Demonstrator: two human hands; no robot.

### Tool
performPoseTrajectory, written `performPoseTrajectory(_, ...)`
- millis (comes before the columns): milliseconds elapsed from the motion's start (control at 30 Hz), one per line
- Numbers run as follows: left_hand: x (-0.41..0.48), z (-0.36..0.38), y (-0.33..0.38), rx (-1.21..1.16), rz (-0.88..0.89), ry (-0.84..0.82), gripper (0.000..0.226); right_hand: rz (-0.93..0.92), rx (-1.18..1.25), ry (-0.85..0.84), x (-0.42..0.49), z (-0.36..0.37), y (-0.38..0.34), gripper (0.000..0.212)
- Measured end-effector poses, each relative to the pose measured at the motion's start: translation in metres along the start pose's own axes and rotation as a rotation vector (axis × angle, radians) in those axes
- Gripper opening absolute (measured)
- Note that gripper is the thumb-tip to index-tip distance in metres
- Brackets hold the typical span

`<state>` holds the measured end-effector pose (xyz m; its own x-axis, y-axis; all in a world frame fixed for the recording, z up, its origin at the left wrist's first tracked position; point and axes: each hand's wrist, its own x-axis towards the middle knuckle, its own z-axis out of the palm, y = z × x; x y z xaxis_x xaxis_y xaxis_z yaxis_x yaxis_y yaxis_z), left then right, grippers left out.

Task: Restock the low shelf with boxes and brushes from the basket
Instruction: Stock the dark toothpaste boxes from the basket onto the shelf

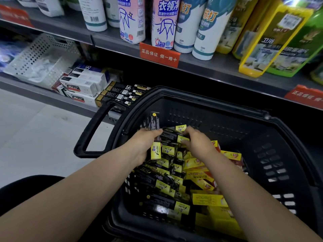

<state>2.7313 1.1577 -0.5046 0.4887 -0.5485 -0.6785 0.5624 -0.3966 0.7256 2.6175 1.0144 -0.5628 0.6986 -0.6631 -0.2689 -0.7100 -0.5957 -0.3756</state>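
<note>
A black plastic basket sits in front of the low shelf, filled with several black-and-yellow boxes and yellow-and-red boxes. My left hand grips one black-and-yellow box, held upright over the basket's left side. My right hand curls its fingers round another black-and-yellow box lying on top of the pile. Black-and-gold boxes and white boxes are stacked on the low shelf. No brushes show.
The basket's handle hangs down on the left over pale floor. A white perforated bin stands at the shelf's left. Above, an upper shelf carries cleaner bottles and red price tags.
</note>
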Motion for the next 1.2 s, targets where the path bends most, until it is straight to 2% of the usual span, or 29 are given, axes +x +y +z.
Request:
performPoseTrajectory(67,0.003,0.001,-0.001,0.008,0.012,-0.004,0.034,0.108,0.196,0.006,-0.009,-0.015,-0.001,0.026)
performPoseTrajectory(133,0.005,0.002,-0.001,0.006,0.028,-0.017,0.026,0.186,0.582,-0.002,-0.024,-0.027,-0.01,0.022)
performPoseTrajectory(200,0.005,0.005,0.001,-0.021,0.039,-0.061,0.015,0.167,0.914,-0.052,-0.043,-0.031,-0.028,0.02)
performPoseTrajectory(267,0.003,0.007,0.004,-0.073,0.068,-0.108,0.014,0.054,0.989,-0.082,-0.056,-0.028,-0.047,0.019)
performPoseTrajectory(400,0.004,0.003,0.015,-0.058,0.125,-0.045,0.043,-0.062,0.91,-0.055,-0.05,-0.026,-0.055,0.011)
performPoseTrajectory(467,0.005,-0.001,0.018,0.025,0.129,-0.003,0.05,-0.02,0.886,-0.003,-0.036,-0.024,-0.048,0.023)
performPoseTrajectory(567,0.008,-0.006,0.022,0.089,0.143,-0.027,0.042,-0.025,0.486,-0.034,-0.02,-0.004,-0.041,0.028)
performPoseTrajectory(633,0.009,-0.008,0.025,0.127,0.145,-0.05,0.038,-0.1,0.148,-0.12,-0.019,0.018,-0.04,0.042)
performPoseTrajectory(700,0.011,-0.008,0.026,0.159,0.15,-0.061,0.041,-0.194,-0.107,-0.082,-0.023,0.028,-0.039,0.045)
performPoseTrajectory(767,0.012,-0.007,0.028,0.17,0.164,-0.075,0.042,-0.236,-0.206,-0.05,-0.027,0.025,-0.035,0.045)
performPoseTrajectory(833,0.012,-0.005,0.031,0.151,0.153,-0.09,0.04,-0.196,-0.2,-0.059,-0.032,0.019,-0.025,0.048)
performPoseTrajectory(900,0.014,-0.004,0.032,0.12,0.128,-0.095,0.042,-0.045,-0.035,-0.063,-0.041,0.007,-0.012,0.051)
performPoseTrajectory(933,0.015,-0.003,0.032,0.11,0.121,-0.095,0.042,0.054,0.14,-0.067,-0.048,-0.002,-0.008,0.051)
performPoseTrajectory(1000,0.015,0.0,0.031,0.101,0.107,-0.1,0.041,0.209,0.643,-0.092,-0.057,-0.018,-0.007,0.046)
performPoseTrajectory(1067,0.014,0.004,0.029,0.085,0.08,-0.117,0.039,0.247,1.134,-0.113,-0.064,-0.027,-0.018,0.039)
performPoseTrajectory(1133,0.012,0.007,0.027,0.056,0.054,-0.14,0.039,0.211,1.281,-0.086,-0.066,-0.027,-0.033,0.036)
performPoseTrajectory(1200,0.011,0.008,0.027,0.038,0.066,-0.149,0.044,0.164,1.232,-0.025,-0.065,-0.024,-0.049,0.036)
